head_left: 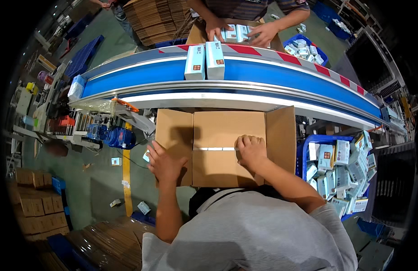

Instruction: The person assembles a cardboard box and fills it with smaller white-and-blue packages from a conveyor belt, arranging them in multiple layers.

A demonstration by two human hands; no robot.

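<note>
In front of my body stands a brown cardboard carton. Its far and near flaps are folded inward, and a narrow gap between them shows white box tops. The left flap and the right flap stick out to the sides. My left hand is at the left flap, with its thumb and fingers spread and nothing held. My right hand rests on the folded flaps at the gap's right end. Its fingers lie over the cardboard, slightly bent, and hold nothing.
Beyond the carton runs a blue conveyor belt carrying two light-blue boxes side by side. Across it, a co-worker's hands handle similar boxes in another carton. A blue crate heaped with boxes stands at right. Stacked cartons stand lower left.
</note>
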